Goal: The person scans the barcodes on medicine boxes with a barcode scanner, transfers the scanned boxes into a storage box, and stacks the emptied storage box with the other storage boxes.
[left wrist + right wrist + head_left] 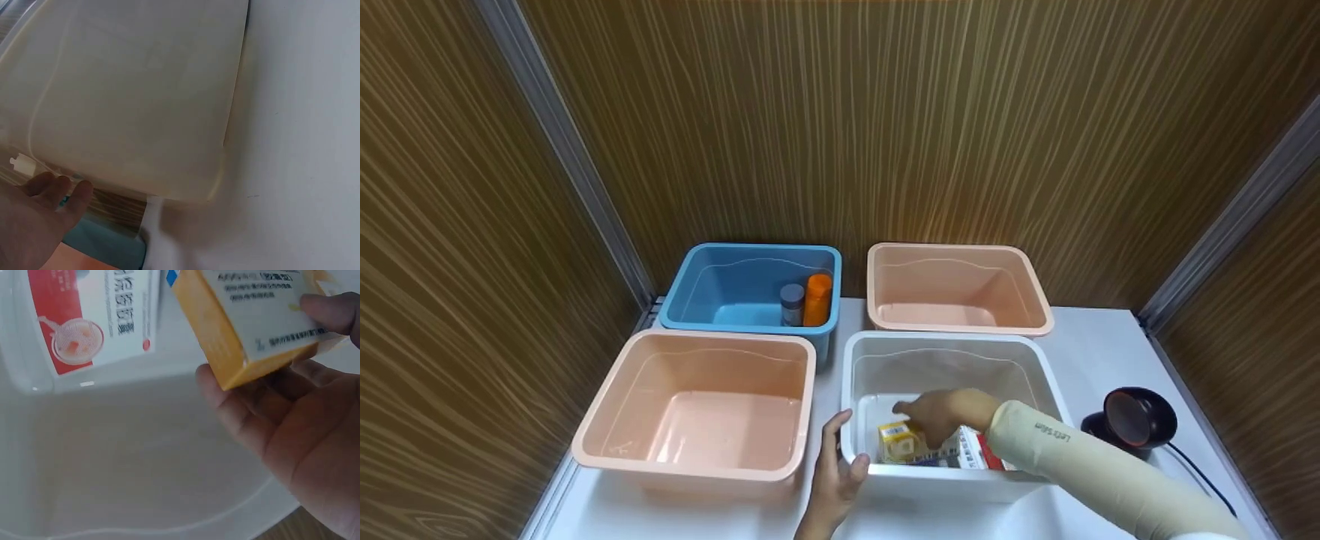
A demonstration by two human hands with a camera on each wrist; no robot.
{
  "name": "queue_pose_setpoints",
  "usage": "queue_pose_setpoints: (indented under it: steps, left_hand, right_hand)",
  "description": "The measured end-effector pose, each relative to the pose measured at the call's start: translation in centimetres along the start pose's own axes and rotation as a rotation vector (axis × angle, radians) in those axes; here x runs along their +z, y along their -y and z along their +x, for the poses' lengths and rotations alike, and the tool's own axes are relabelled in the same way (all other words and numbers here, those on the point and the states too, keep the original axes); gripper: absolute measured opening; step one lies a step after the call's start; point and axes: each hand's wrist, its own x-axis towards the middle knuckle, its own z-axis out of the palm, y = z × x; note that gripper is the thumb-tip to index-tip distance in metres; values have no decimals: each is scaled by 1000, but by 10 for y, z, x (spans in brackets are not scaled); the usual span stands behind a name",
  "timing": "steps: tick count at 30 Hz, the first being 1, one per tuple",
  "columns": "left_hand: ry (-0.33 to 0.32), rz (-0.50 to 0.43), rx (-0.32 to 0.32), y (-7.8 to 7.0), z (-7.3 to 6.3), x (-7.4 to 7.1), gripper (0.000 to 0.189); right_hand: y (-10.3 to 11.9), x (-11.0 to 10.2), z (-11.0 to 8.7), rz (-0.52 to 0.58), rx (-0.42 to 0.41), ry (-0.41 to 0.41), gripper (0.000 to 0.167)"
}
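Inside the white plastic bin, my right hand reaches down among small cartons. The right wrist view shows it pinching a yellow and white carton, the thumb on the printed face and fingers underneath. A red and white carton lies on the bin floor close by. Seen from the head, a yellow carton and the red edge of another box show around the hand, which partly covers the pile. My left hand holds the bin's front left corner, fingers along the side and thumb at the front.
A peach bin stands left of the white one, another peach bin behind it. The blue bin at back left contains an orange bottle and a grey-capped jar. At right sits a black round device with a cable.
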Motion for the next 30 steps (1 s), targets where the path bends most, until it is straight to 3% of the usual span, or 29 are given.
queue_pose_setpoints:
  steps: [8,12,14,16,23,30]
  left_hand:
    - [-22,12,29,1,-1,0,63]
    - [-12,8,-6,-1,0,1,63]
    - [-9,4,-15,-2,0,1,63]
    - [-10,5,-12,-3,1,0,62]
    - [-4,30,12,-4,4,-3,64]
    - [-15,14,14,-3,1,-4,63]
  right_hand:
    - [-17,-30,-34,32,-53,-260,74]
    - [-29,-40,-54,62,-136,-416,72]
    - [-34,-44,-63,135,-189,-465,71]
    - [-39,-46,-73,201,-216,-503,70]
    - [-47,-51,-101,265,-246,-622,60]
    - [-55,-46,-129,359,-209,-672,55]
